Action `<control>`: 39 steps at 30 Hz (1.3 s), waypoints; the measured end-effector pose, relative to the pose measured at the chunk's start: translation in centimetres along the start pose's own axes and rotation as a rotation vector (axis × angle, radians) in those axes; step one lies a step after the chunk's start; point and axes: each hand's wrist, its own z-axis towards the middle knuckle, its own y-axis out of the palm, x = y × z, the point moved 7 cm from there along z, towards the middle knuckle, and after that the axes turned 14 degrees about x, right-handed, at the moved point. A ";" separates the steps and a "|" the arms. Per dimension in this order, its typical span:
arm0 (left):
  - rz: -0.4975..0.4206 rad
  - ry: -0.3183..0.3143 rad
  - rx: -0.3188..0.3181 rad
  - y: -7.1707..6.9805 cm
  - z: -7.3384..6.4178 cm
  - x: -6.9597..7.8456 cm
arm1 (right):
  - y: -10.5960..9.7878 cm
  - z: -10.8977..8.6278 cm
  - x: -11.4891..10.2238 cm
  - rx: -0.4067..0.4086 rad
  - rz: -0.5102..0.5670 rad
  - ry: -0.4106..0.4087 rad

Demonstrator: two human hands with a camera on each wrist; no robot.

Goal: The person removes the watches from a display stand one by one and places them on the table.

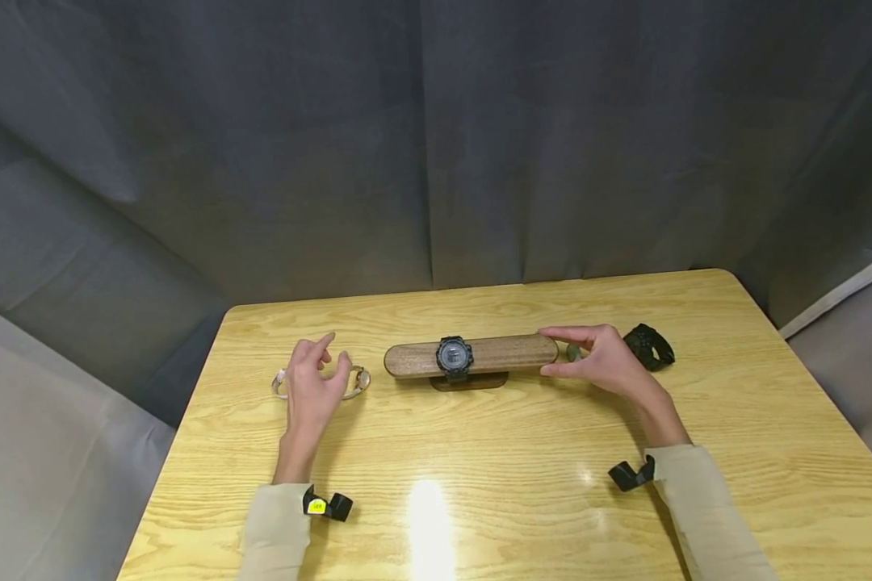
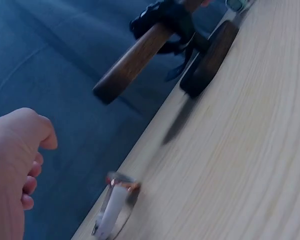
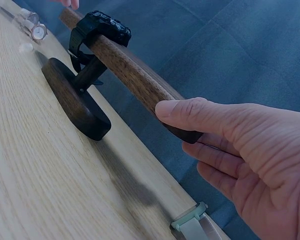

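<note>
A wooden watch stand (image 1: 514,352) with a bar on a dark base (image 3: 75,102) stands mid-table. Strapped round its bar is a black digital watch (image 1: 454,356). My right hand (image 1: 605,361) grips the bar's right end, thumb on the near side and fingers on the far side. Over on the left, my left hand (image 1: 314,389) hovers with loosely bent fingers and nothing in them. Below it on the table lies a white-strapped watch (image 2: 111,210), partly hidden by the hand in the head view.
A second black watch (image 1: 649,347) lies right of my right hand. A pale green watch (image 3: 194,221) sits below that hand, mostly covered in the head view. Dark curtain (image 1: 421,161) hangs behind the table's back edge.
</note>
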 end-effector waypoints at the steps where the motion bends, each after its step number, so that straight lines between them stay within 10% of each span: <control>1: -0.025 -0.010 -0.002 0.3 -0.1 0.2 | 0.0 0.0 0.0 0.001 0.000 0.001; 25: -0.304 0.068 -0.108 5.5 -2.6 7.3 | -0.1 0.2 0.1 -0.001 -0.010 -0.001; 39: -0.179 0.107 -0.209 7.5 -4.0 9.3 | 0.2 0.4 0.0 -0.008 -0.009 0.007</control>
